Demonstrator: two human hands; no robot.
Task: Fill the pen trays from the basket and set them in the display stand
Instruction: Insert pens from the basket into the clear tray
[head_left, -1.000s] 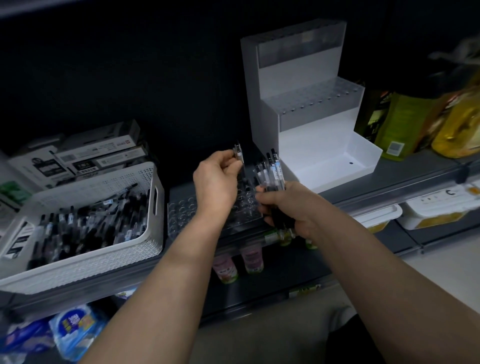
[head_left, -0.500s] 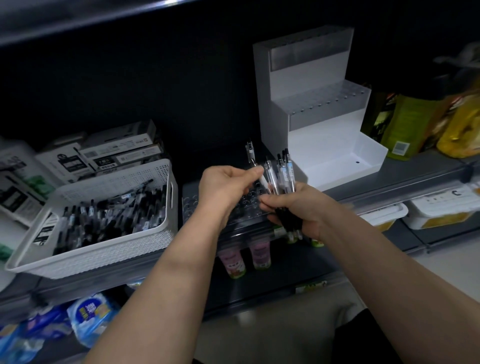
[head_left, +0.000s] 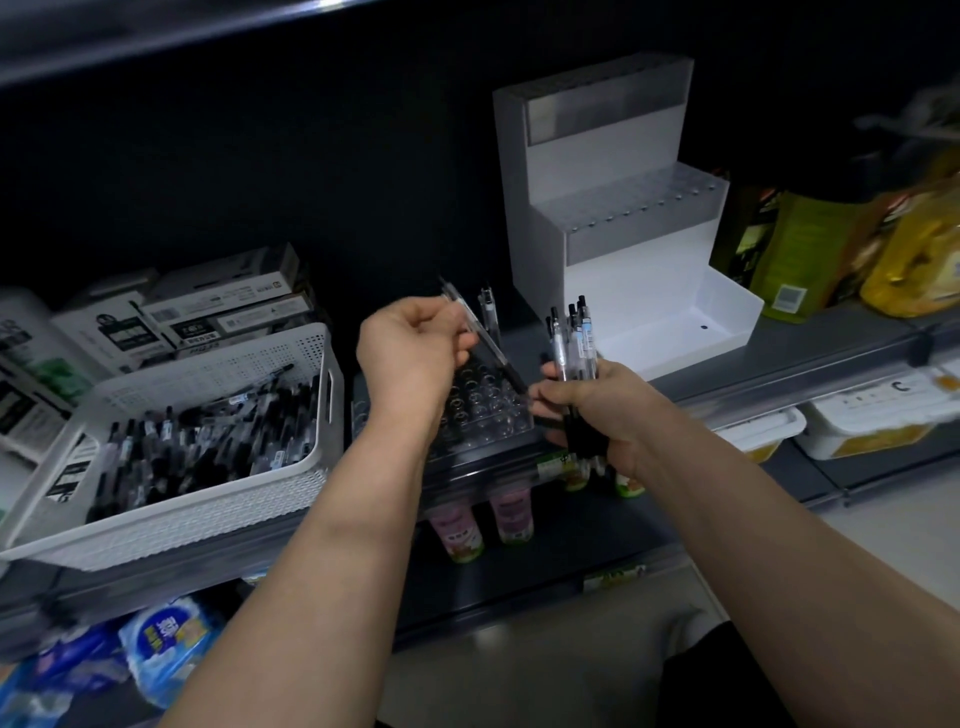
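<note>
My right hand (head_left: 597, 410) grips a bundle of pens (head_left: 574, 338), tips down, over the right end of a clear pen tray (head_left: 483, 410) with rows of round holes on the shelf. My left hand (head_left: 410, 348) pinches a single pen (head_left: 488, 345), slanted with its tip close to the bundle. One pen (head_left: 488, 312) stands upright in the tray's back row. A white perforated basket (head_left: 218, 499) full of pens sits at the left. The white stepped display stand (head_left: 613, 228) rises behind the tray at the right, with two clear trays on its upper steps.
Boxes of pens (head_left: 208, 312) are stacked behind the basket. Green and yellow packages (head_left: 841, 249) stand right of the stand. Bottles (head_left: 483, 514) sit on the shelf below, white tubs (head_left: 862, 421) at the lower right, and blue packs (head_left: 156, 654) at the bottom left.
My left hand set a pen upright in the tray, reached to the bundle in my right hand, and now draws out a single slanted pen. The view shifted slightly.
</note>
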